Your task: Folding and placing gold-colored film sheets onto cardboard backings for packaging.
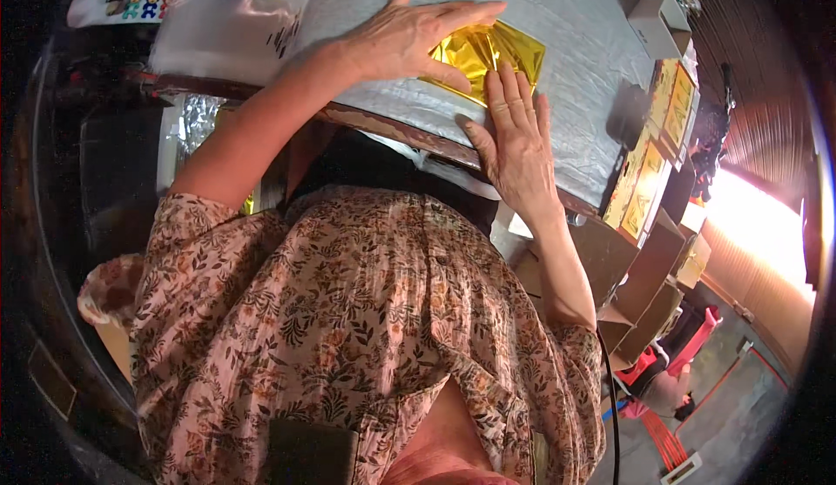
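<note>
A shiny gold foil piece (pixel 521 48), squarish and creased, lies on the grey-covered table near its front edge. My left hand (pixel 405 39) spans the foil's left part, fingers stretched out and thumb spread apart from them. From the front right, my right hand (pixel 520 141) reaches in with straight fingers, their tips resting flat on the foil's near edge. Its thumb points out to the left over the table cover. Both hands are open, and neither grips the foil. The foil's left part is partly hidden under my left hand.
Clear plastic bags (pixel 231 28) lie on the table's left part. An open white box (pixel 659 28) and yellow-orange cartons (pixel 638 187) stand along the right side. Below them are brown cardboard boxes (pixel 649 263). Another person (pixel 666 385) is in the background at lower right.
</note>
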